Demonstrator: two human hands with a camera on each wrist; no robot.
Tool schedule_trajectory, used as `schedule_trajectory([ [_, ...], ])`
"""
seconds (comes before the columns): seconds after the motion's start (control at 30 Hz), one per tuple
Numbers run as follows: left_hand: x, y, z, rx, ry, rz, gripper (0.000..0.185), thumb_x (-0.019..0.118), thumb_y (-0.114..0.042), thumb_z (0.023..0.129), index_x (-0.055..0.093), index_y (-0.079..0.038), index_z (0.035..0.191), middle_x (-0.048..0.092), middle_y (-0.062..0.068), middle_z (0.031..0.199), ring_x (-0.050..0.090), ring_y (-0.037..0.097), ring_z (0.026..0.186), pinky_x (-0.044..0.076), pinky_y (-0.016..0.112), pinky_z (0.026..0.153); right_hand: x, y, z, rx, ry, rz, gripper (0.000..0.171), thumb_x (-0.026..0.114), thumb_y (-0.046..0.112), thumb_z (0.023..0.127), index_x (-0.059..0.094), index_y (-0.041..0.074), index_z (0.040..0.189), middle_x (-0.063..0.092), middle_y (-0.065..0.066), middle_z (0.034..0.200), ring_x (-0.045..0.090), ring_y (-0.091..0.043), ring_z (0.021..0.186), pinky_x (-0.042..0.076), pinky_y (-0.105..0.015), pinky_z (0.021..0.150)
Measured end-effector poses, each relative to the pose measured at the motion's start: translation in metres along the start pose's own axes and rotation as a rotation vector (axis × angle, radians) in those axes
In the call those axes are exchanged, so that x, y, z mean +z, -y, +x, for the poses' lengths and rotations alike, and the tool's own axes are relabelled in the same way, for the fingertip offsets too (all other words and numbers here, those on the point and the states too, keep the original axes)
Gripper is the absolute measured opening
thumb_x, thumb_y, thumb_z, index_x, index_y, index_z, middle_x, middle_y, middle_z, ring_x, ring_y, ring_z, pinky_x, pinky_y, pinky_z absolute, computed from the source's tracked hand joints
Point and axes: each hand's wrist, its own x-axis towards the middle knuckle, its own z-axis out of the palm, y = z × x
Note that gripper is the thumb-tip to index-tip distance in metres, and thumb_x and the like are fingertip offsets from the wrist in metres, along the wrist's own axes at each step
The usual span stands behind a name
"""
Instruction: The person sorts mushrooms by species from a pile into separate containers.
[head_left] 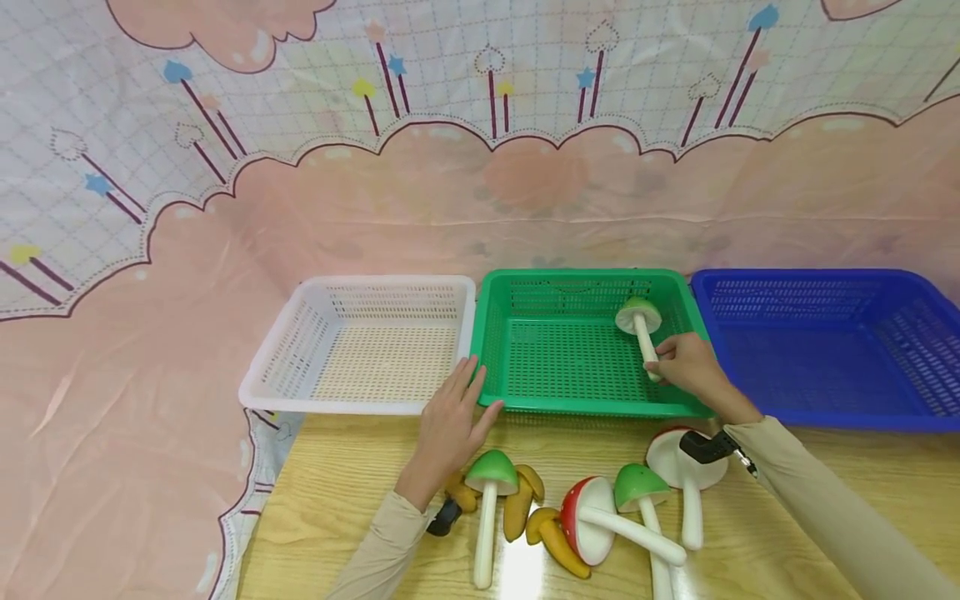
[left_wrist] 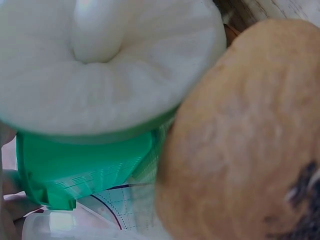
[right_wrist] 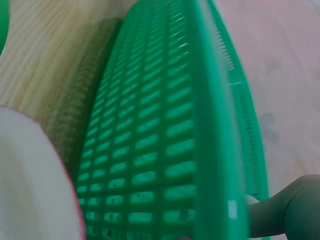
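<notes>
A pink and white patterned cloth (head_left: 150, 275) hangs behind and drapes down past the left end of a wooden desk (head_left: 352, 492). On the desk stand 3 baskets in a row, touching side by side: a blue basket (head_left: 825, 287) at the right, a green basket (head_left: 510, 350) in the middle and a white basket (head_left: 277, 367) at the left. The person's right hand (head_left: 693, 367) reaches over the near right corner of the green basket, its fingers clenched round the lower end of the white stem of a green-capped mushroom (head_left: 640, 321), which is tilted inside that basket with its cap toward the far wall; whether the cap rests on the mesh floor cannot be told. The left hand (head_left: 450, 421) lies with released, straight fingers against the near rim where the white and green baskets meet, grasping nothing. In front of the baskets, on the desk, lie 4 more toy mushrooms: a red-capped one (head_left: 592, 521) on its side, another red-capped one (head_left: 686, 475) partly under the right wrist, a green-capped one (head_left: 491, 479) just under the left hand, and a smaller green-capped one (head_left: 645, 496) between the 2 red ones. Several yellow-brown pieces (head_left: 521, 508) lie among the stems, near the left wrist.
</notes>
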Motion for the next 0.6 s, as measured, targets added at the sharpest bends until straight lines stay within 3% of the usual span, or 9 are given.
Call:
schedule_trajectory([
  [0.2, -0.002, 0.0, 0.001, -0.005, 0.01, 0.004, 0.057, 0.057, -0.037, 0.094, 0.052, 0.006, 0.131, 0.043, 0.021, 0.142, 0.038, 0.033, 0.132, 0.036, 0.043, 0.105, 0.009, -0.005, 0.008, -0.024, 0.001, -0.117, 0.03, 0.071, 0.008, 0.082, 0.062, -0.016, 0.098, 0.065, -0.017, 0.071, 0.064, -0.025, 0.057, 0.053, -0.036, 0.051],
  [0.37, -0.004, -0.001, 0.002, -0.012, 0.02, 0.008, 0.057, 0.058, -0.037, 0.093, 0.053, 0.005, 0.131, 0.043, 0.021, 0.142, 0.038, 0.033, 0.132, 0.037, 0.043, 0.105, 0.014, -0.007, 0.011, 0.005, 0.083, -0.137, 0.015, 0.073, 0.006, 0.08, 0.064, -0.006, 0.079, 0.063, -0.012, 0.064, 0.062, -0.021, 0.053, 0.053, -0.035, 0.051],
  [0.6, -0.005, -0.001, 0.003, -0.012, 0.013, 0.011, 0.057, 0.059, -0.037, 0.092, 0.053, 0.005, 0.131, 0.044, 0.021, 0.141, 0.039, 0.033, 0.132, 0.037, 0.043, 0.104, 0.012, -0.004, 0.011, 0.002, 0.129, -0.176, 0.018, 0.071, 0.004, 0.08, 0.059, -0.001, 0.068, 0.06, -0.014, 0.06, 0.062, -0.025, 0.051, 0.053, -0.037, 0.051],
])
